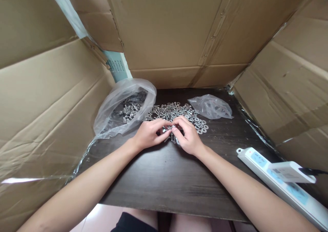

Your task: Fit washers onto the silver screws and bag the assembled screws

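In the head view, a small metal bolt [169,127] lies roughly crosswise between the fingertips of both hands, just above the near edge of a pile of bolts, nuts and flat washers [204,127]. The right hand [189,138] pinches its right end between thumb and index finger; the left hand [150,133] curls around the other end, whether pressing I cannot tell.
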Motion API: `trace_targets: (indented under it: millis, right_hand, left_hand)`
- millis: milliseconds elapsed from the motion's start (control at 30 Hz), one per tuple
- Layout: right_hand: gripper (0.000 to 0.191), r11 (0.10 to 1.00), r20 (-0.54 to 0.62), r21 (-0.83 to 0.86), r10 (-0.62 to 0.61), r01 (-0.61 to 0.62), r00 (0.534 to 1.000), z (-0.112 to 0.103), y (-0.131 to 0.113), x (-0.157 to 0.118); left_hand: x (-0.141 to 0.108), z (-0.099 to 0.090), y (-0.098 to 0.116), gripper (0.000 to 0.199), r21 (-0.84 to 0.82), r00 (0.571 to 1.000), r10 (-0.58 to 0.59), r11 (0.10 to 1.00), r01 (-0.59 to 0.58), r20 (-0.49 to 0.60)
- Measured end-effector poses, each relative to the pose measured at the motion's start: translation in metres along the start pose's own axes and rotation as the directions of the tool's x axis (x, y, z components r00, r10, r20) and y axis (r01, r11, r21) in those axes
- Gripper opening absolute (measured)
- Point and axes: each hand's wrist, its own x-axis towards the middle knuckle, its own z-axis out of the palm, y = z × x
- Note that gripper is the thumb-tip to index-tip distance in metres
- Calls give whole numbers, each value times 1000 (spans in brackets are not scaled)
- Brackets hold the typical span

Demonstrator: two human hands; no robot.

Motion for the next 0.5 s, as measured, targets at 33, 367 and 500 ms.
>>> trace_targets:
  millis: [33, 367, 500]
  right_hand:
    - [6, 1000, 0, 4, -2, 2, 1000, 0, 0, 0]
    - [7, 1000, 2, 19, -4, 4, 1000, 0, 0, -1]
    - [9, 1000, 7, 19, -3, 3, 1000, -1, -1, 0]
  left_hand:
    - [0, 0, 0, 18, -1, 1000, -3, 1000, 3, 1]
    - [0, 0, -1, 18, 49, 999, 45, 998, -45, -4]
    - [0, 0, -1, 19, 63, 998, 61, 996, -61, -1]
